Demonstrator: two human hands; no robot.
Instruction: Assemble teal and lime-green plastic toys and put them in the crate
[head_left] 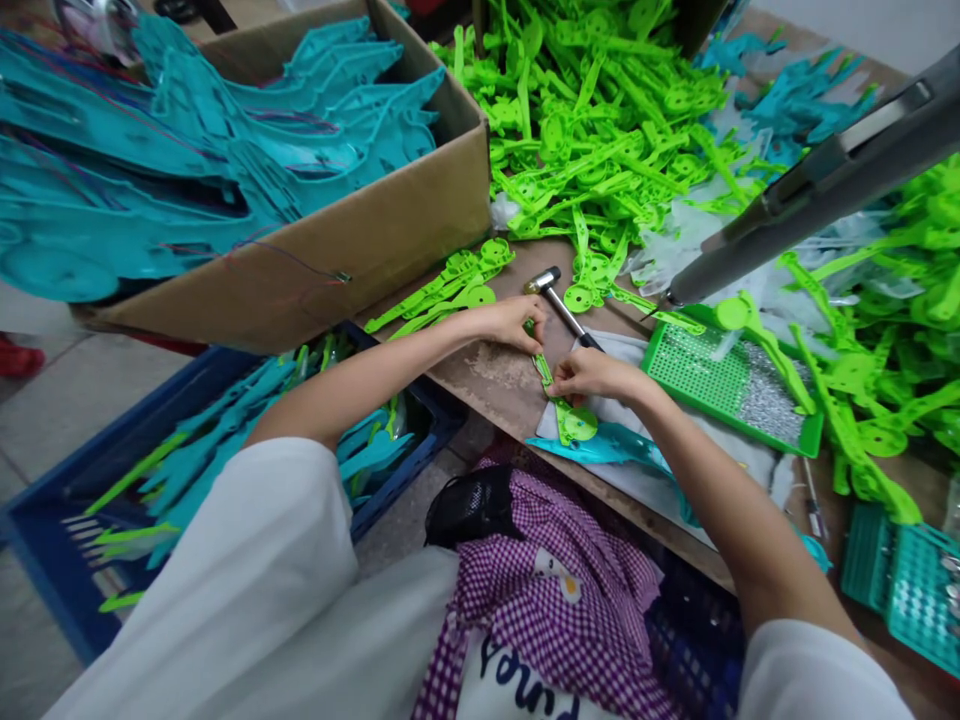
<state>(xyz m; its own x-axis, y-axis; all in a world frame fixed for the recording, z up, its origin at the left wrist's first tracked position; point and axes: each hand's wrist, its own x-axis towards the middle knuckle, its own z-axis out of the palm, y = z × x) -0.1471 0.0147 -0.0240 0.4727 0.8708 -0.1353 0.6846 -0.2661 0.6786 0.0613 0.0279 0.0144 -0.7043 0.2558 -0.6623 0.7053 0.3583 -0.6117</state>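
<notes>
My left hand (516, 324) pinches the upper end of a long lime-green plastic part (576, 424) with a round disc at its lower end. Lower down on the same part, the fingers of my right hand (586, 376) are closed at its edge; whether a small piece sits between them I cannot make out. Under the disc end lies a turquoise plastic part (611, 444) on a pale cloth (553, 420). A small hammer (561, 303) with a dark handle rests just beyond my hands.
At back left stands a cardboard box (360, 240) of turquoise shells with wires. Green parts (585, 120) are heaped behind. A grey electric screwdriver (795, 190) hangs at right above a green tray (739, 425) of screws. A blue crate (52, 500) of parts is at lower left.
</notes>
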